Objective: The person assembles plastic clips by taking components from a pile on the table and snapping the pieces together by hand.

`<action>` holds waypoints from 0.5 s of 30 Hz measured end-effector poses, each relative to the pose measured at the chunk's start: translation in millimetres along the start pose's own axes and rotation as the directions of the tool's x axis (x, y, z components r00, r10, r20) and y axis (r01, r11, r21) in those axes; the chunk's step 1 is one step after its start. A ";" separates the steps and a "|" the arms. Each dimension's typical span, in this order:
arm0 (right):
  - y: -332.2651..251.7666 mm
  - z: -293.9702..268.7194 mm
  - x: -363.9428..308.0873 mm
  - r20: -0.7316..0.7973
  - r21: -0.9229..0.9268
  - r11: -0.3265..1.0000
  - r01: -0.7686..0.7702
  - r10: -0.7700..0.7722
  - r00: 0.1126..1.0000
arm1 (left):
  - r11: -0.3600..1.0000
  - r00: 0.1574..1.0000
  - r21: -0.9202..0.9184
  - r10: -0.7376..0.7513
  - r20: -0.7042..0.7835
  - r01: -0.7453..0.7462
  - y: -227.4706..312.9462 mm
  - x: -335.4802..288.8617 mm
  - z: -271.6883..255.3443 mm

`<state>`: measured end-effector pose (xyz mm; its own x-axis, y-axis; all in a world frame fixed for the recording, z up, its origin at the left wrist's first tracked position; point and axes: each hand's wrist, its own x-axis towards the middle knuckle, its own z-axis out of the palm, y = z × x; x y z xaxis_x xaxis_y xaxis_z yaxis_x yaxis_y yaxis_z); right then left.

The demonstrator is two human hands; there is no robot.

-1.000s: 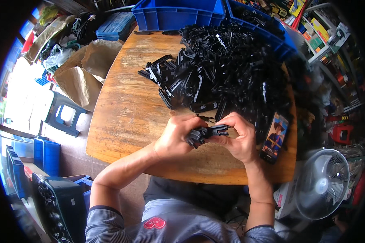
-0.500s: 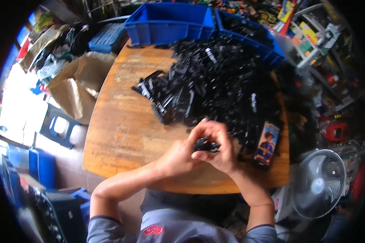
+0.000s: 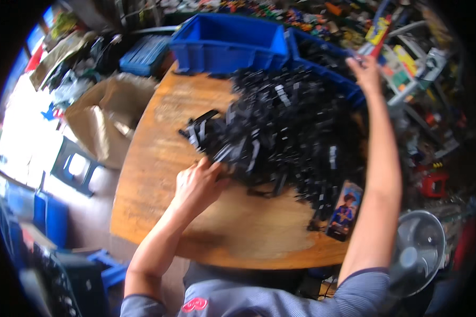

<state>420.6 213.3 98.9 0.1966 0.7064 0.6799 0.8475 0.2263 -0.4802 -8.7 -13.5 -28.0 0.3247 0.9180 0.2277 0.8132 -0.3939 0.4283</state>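
Small black plastic parts [image 3: 280,121] lie in a large heap on the wooden table. At the heap's near left edge is my left hand [image 3: 198,182], its fingers bent down onto a black plastic part, mostly hidden by them. My right arm is stretched far forward. Above the right blue bin [image 3: 328,74], which has black parts in it, my right hand [image 3: 366,74] has its fingers apart, and nothing shows in them.
A second blue bin [image 3: 230,50] stands at the table's far edge. A phone [image 3: 345,211] with a lit picture lies near the right edge. Beyond the table are a brown sack [image 3: 103,124] at left, a dark stool [image 3: 74,164] and a fan [image 3: 415,253] at right.
My hands were together over the near table around a small black part. They have separated: the right reached forward to the right bin, the left moved left to the heap's edge.
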 end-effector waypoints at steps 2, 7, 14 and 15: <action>-20.6 0.1 3.9 0.062 -0.229 0.955 0.187 -0.178 0.982 | 0.999 1.000 0.033 0.000 -0.007 0.000 -1.0 3.2 1.1; -202.8 52.2 -169.2 0.393 0.489 0.693 0.529 -0.717 0.576 | 0.984 0.993 0.153 -0.100 0.064 0.090 -13.0 -3.7 -5.0; -215.4 99.3 -272.9 0.571 0.254 0.702 0.665 -0.664 0.483 | 0.992 0.989 0.119 0.029 0.143 -0.046 -31.1 5.6 -7.9; -216.8 94.2 -277.8 0.574 0.250 0.706 0.663 -0.659 0.485 | 0.994 0.989 0.043 0.091 0.121 -0.096 -39.6 3.5 -15.9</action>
<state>135.7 31.2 -38.1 -0.7464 0.5788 0.3284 0.6052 0.7956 -0.0267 -47.5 4.6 -30.2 0.4531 0.8773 0.1582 0.7980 -0.4782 0.3668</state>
